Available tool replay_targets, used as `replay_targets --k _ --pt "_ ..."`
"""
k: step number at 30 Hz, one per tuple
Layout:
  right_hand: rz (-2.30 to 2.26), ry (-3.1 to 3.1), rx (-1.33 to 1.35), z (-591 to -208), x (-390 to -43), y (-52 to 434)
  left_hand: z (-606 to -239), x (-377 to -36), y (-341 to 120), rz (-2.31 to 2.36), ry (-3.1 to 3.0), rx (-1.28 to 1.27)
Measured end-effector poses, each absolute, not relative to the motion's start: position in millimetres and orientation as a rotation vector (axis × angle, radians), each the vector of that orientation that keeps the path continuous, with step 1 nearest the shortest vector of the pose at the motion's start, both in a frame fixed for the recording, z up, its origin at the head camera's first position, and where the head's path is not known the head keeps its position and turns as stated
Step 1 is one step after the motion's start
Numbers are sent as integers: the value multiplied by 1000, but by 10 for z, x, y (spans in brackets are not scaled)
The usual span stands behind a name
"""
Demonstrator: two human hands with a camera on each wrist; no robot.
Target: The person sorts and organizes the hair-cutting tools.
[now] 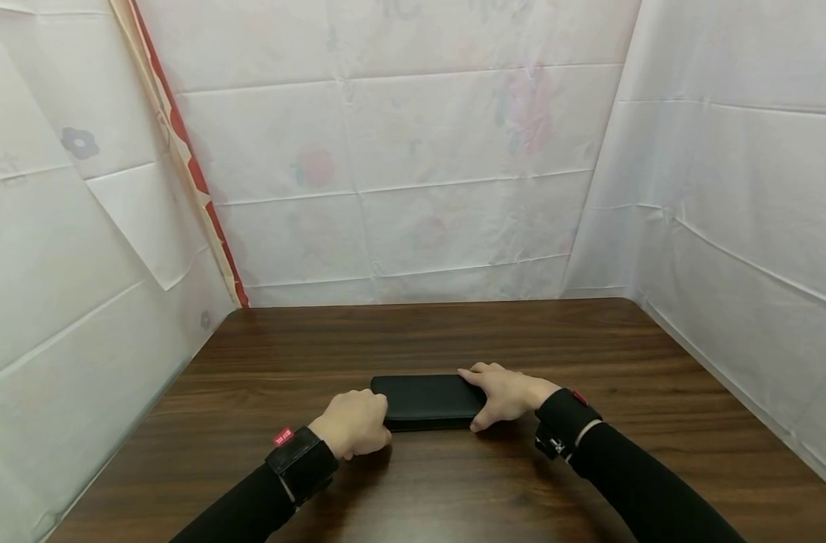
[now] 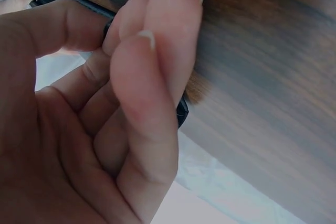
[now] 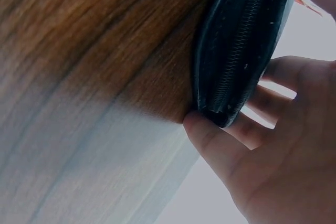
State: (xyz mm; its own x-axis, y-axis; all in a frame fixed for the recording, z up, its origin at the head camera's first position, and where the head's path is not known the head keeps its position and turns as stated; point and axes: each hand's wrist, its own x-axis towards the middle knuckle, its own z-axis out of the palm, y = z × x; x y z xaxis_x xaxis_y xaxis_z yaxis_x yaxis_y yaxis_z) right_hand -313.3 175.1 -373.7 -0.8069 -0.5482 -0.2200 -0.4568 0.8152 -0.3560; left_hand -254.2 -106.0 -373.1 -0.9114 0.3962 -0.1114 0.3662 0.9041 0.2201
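Left hand curled at the left end of the black zip pouch, fingers bunched against its edge; right hand cupped the right end, thumb at the near edge and fingers over the top. The pouch lay flat mid-surface. Steady hold at both ends judged best before working the zip; pouch zipped, contents not visible.

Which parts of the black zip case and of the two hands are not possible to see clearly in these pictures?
- Head view: the left end of the black zip case is hidden behind the left hand; its zip is too small to see.
- Left wrist view: the curled fingers cover nearly all of the case.
- Right wrist view: the right hand and the picture edge cut off the case; the zip puller cannot be found.
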Motion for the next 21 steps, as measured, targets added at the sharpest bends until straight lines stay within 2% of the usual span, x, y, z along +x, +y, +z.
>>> replay_targets --k 21 --pt "-408 2685 -765 -3731 -3129 1753 -3711 -2571 -1116 308 2905 587"
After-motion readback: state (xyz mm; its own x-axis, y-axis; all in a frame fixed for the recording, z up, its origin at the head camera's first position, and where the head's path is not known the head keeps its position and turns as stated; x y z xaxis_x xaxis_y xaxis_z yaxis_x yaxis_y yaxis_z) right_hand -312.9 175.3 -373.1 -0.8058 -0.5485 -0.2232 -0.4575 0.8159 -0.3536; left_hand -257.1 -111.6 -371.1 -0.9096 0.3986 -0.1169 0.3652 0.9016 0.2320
